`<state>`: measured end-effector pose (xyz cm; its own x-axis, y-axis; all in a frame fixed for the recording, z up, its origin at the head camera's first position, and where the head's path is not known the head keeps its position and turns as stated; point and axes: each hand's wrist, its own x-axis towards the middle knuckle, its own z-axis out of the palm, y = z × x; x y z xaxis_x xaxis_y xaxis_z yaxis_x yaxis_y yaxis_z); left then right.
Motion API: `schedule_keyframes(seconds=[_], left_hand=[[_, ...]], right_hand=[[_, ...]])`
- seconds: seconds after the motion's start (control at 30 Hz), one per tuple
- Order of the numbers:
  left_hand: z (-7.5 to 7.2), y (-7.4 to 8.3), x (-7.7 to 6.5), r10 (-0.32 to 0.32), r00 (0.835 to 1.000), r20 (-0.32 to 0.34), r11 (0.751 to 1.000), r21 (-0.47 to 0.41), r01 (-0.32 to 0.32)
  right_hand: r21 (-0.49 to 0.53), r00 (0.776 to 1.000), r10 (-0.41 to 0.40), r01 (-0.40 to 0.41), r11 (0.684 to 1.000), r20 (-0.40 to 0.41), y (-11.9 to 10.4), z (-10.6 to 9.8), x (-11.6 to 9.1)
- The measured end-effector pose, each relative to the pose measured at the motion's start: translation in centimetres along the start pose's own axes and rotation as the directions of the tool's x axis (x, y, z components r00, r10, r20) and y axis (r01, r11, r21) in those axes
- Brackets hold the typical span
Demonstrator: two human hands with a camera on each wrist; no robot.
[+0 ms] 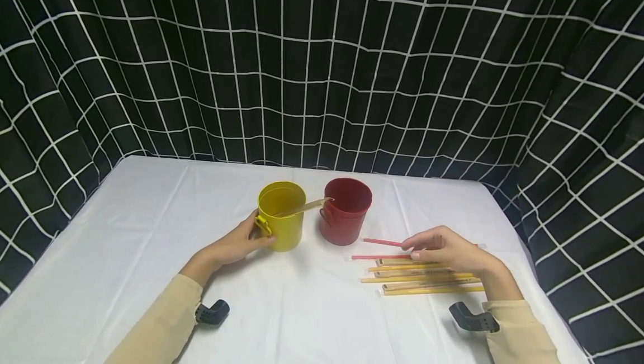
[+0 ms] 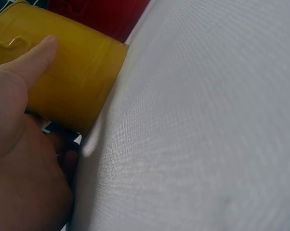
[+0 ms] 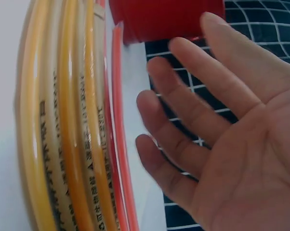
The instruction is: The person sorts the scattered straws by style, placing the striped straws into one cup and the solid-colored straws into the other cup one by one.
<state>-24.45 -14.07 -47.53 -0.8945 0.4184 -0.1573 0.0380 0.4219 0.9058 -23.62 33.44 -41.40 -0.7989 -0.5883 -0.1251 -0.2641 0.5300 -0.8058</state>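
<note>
My left hand (image 1: 228, 249) grips a small yellow bucket (image 1: 290, 234), the thumb across its near side by the handle loop. A pale, flat wrapped stick (image 1: 308, 206) leans out of this bucket, its upper end near the rim of the red bucket (image 1: 342, 230). On the right, my right hand (image 1: 450, 249) hovers over a row of sticks. Its fingers are loosely spread with nothing between them in the right wrist view. Closest to it are two red straws (image 3: 120, 110). Beside these lie yellow straws (image 3: 70, 96) alternating with tan wrapped sticks (image 3: 53, 159) bearing printed text.
A white cloth (image 1: 282, 308) covers the table. Behind and around it hangs a black curtain (image 1: 302, 73) with a white grid. Dark wrist-worn devices (image 1: 213, 312) sit at both sleeves.
</note>
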Motion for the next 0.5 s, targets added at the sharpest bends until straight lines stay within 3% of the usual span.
schedule_keyframes(seconds=[0.27,0.5], left_hand=[[0.0,-0.3,-0.2,0.002,1.000,0.013,1.000,0.009,-0.002],[0.0,-0.2,-0.1,0.022,1.000,-0.001,1.000,0.020,-0.022]], right_hand=[[-0.084,0.999,0.002,0.002,0.996,0.040,1.0,0.3,-0.3],[-0.143,0.994,0.104,-0.109,0.984,-0.045,1.3,0.6,-0.1]])
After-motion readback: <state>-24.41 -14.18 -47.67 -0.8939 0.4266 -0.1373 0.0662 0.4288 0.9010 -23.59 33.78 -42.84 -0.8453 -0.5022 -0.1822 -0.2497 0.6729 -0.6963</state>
